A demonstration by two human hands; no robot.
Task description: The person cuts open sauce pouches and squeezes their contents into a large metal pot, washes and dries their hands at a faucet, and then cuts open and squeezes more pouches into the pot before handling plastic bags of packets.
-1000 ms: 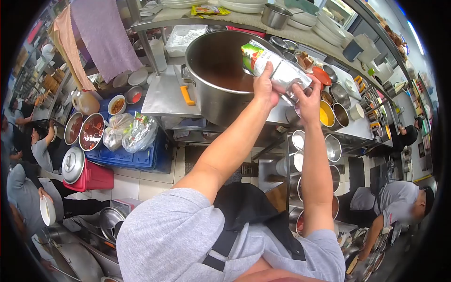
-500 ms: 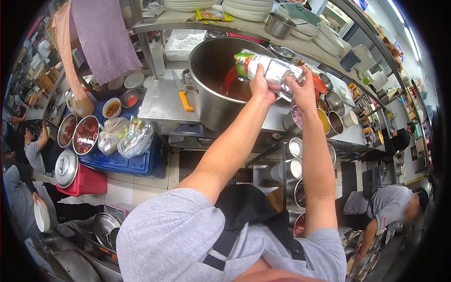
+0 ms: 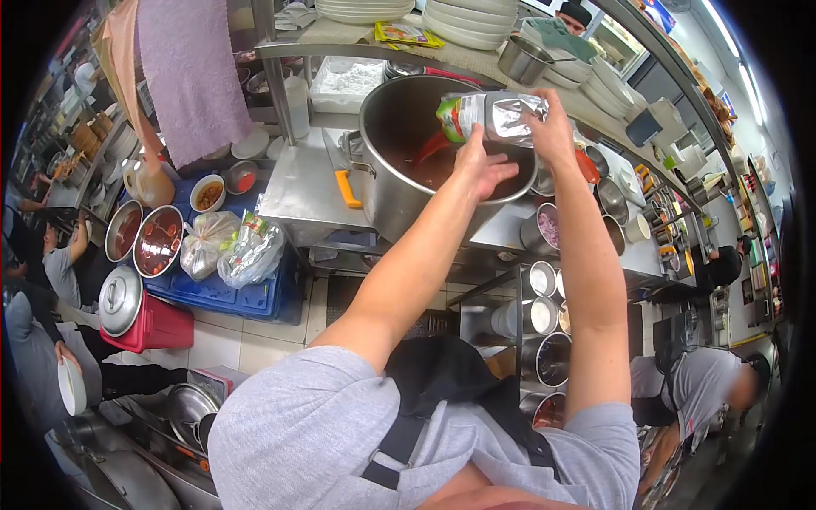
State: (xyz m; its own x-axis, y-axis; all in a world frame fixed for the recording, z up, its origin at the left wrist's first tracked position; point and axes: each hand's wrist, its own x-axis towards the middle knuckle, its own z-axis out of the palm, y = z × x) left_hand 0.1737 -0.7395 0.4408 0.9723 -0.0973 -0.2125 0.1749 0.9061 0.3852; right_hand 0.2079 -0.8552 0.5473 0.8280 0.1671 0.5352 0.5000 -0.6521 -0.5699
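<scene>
My right hand (image 3: 550,129) grips the silver end of a foil pouch (image 3: 501,119) with a green and white printed label. The pouch lies nearly level over a large steel stockpot (image 3: 371,144) holding brown-red liquid. From the pouch's green end a bright red streak (image 3: 434,146) slants down to the liquid; I cannot tell if it is poured sauce or an object. My left hand (image 3: 484,170) is just under the pouch, over the pot's near side. Its thumb is up at the pouch's lower edge, and its other fingers stretch out apart to the right.
An orange-handled knife (image 3: 347,188) lies left of the pot. Above runs a shelf with stacked plates (image 3: 470,25) and a saucepan (image 3: 524,59). Steel containers, one with chopped onion (image 3: 548,228), stand at right. A blue crate (image 3: 229,301) bears bowls and bags. Co-workers are on both sides.
The left hand's fingers have left the pouch and spread out below it. The pouch has become more level, with the right hand still on its silver end. The view has shifted slightly.
</scene>
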